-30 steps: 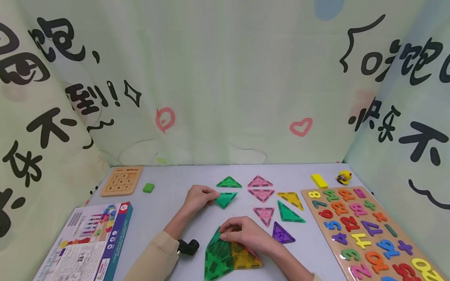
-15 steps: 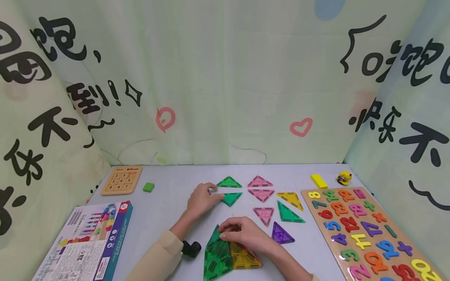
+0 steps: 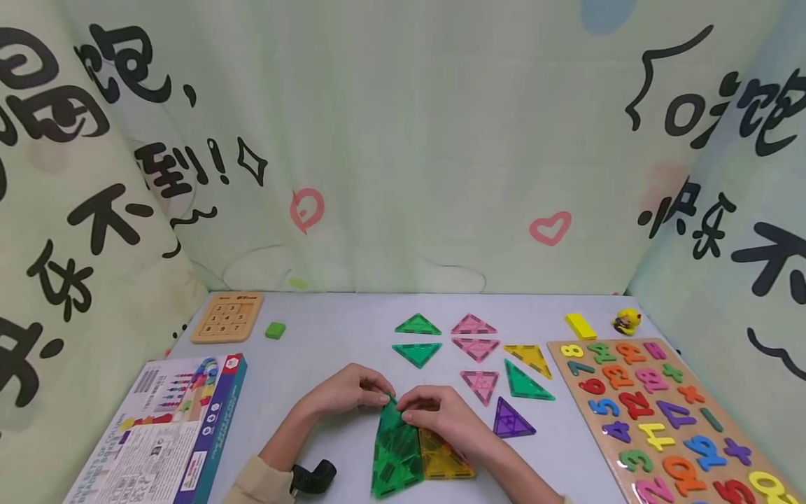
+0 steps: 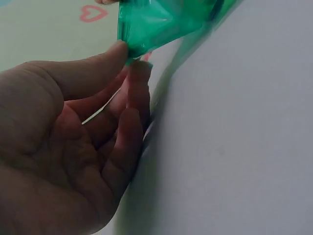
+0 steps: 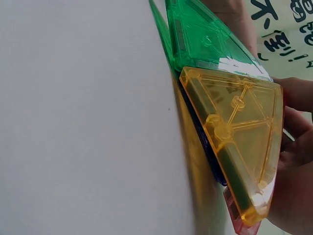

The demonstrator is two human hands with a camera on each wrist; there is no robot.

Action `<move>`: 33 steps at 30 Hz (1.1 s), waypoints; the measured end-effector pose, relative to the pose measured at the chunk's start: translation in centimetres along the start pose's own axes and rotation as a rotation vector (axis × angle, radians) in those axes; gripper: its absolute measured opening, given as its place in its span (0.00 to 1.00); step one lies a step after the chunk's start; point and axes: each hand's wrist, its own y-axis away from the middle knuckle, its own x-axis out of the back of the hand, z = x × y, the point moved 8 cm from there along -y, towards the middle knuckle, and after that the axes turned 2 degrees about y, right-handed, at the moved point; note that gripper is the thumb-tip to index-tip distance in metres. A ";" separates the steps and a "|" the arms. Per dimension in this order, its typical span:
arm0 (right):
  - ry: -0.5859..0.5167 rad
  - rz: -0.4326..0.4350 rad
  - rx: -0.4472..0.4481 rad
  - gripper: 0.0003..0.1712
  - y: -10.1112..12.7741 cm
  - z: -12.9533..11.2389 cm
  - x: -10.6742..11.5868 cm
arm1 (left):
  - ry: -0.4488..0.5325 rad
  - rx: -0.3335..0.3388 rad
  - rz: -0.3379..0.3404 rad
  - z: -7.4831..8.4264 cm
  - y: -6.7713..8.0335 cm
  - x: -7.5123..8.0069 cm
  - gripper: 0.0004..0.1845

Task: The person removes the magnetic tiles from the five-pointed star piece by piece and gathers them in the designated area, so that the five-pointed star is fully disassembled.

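Note:
A structure of joined translucent magnetic tiles stands on the table in front of me, with green tiles (image 3: 398, 455) on the left and a yellow tile (image 3: 444, 458) on the right. My left hand (image 3: 346, 388) pinches the upper green corner between thumb and fingers; the left wrist view shows this green tile (image 4: 156, 24) at the fingertips. My right hand (image 3: 443, 414) grips the structure's upper right side. In the right wrist view, the yellow tile (image 5: 239, 132) adjoins the green one (image 5: 205, 39), with a dark blue edge and a pink tip partly hidden behind.
Beyond the hands lie loose triangles: green (image 3: 418, 354), pink (image 3: 480, 385), yellow (image 3: 530, 360) and purple (image 3: 513, 420). A number puzzle board (image 3: 667, 420) is at the right. A box (image 3: 157, 427) and small wooden board (image 3: 228, 318) are at the left.
My left hand has let go of a loose green triangle, which now lies below another green one, and has come back to the structure's top. My right hand stays on the structure.

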 end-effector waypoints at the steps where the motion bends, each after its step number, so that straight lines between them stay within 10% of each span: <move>1: 0.003 0.004 0.001 0.16 0.0 0.0 0.0 | 0.009 0.000 0.005 -0.1 0.1 0.1 0.08; 25: 0.111 0.036 -0.014 0.13 2.0 0.2 0.5 | 0.184 0.089 0.243 -1.0 -0.8 0.8 0.10; 33: 0.130 0.053 -0.016 0.15 2.6 0.2 0.5 | 0.016 0.066 0.315 0.6 -2.4 -0.4 0.08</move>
